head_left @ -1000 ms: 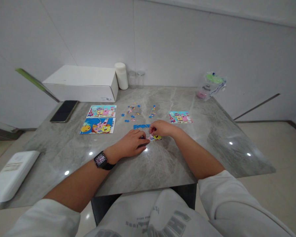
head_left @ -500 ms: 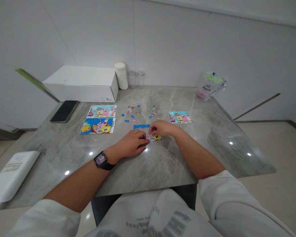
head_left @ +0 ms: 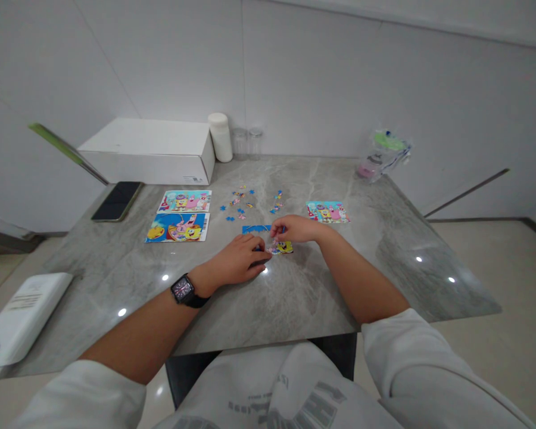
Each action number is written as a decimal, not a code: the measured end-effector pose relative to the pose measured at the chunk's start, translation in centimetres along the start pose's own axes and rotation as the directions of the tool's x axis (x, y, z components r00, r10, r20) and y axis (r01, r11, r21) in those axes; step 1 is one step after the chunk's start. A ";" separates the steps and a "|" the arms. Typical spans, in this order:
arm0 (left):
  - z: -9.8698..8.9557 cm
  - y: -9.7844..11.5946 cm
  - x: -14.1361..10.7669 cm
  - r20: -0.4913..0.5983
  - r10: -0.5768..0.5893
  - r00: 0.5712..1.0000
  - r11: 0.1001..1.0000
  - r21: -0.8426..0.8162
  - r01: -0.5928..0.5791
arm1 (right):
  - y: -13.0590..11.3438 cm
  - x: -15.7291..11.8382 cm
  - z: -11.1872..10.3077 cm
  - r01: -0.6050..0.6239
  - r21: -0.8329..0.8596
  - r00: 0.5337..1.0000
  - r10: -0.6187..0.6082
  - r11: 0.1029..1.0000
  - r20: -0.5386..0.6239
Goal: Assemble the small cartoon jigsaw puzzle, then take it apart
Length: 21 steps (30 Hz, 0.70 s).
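Observation:
A partly joined jigsaw puzzle [head_left: 285, 246] lies on the grey table before me, with a blue strip [head_left: 256, 229] along its far side and a yellow figure at its near right. My left hand [head_left: 243, 260] rests at its left and near edge, fingers spread and fingertips touching it; they hide part of the picture. Over the middle, my right hand [head_left: 293, 230] has thumb and forefinger pinched together on a small pinkish puzzle piece [head_left: 274, 242], mostly covered by the fingers. Loose puzzle pieces [head_left: 241, 211] lie beyond the left hand, and another small group [head_left: 277, 204] sits beyond the right.
Two picture cards [head_left: 177, 227] lie at left beside a phone [head_left: 117, 201]; another card [head_left: 327, 212] lies at right. A white box [head_left: 147, 152], white bottle [head_left: 220, 138] and two clear jars [head_left: 255, 145] stand at the back. A plastic bag [head_left: 382, 158] sits back right, a white device [head_left: 24, 316] front left.
My right hand has lifted very slightly, its fingertips showing more of the puzzle beneath. The left hand stays where it was.

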<state>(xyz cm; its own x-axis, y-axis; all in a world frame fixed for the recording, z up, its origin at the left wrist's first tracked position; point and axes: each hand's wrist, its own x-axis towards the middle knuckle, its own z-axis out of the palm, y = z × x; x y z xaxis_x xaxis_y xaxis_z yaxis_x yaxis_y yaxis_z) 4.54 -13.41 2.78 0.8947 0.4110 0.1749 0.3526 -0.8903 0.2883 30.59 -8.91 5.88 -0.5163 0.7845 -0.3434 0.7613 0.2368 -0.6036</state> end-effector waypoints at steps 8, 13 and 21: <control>-0.2 0.2 0.0 -0.005 -0.009 1.000 1.000 -0.008 0.009 | 4.0 -0.8 -3.1 -0.256 -0.175 0.944 0.206 0.951 -0.259; -0.5 0.4 0.1 -0.002 -0.011 1.000 1.000 0.000 0.011 | 4.9 -0.1 -2.6 -0.370 -0.258 0.914 0.300 0.893 -0.272; -0.5 0.4 0.0 -0.005 -0.003 1.000 1.000 0.003 0.003 | 4.8 0.3 -2.4 -0.394 -0.258 0.879 0.280 0.882 -0.386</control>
<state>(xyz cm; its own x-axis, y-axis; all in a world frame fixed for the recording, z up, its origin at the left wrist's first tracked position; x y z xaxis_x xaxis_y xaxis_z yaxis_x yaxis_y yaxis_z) 4.57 -13.63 3.32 0.8925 0.4142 0.1784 0.3559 -0.8898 0.2855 35.05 -6.18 4.65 -0.0891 0.9772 -0.1930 0.9763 0.0473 -0.2111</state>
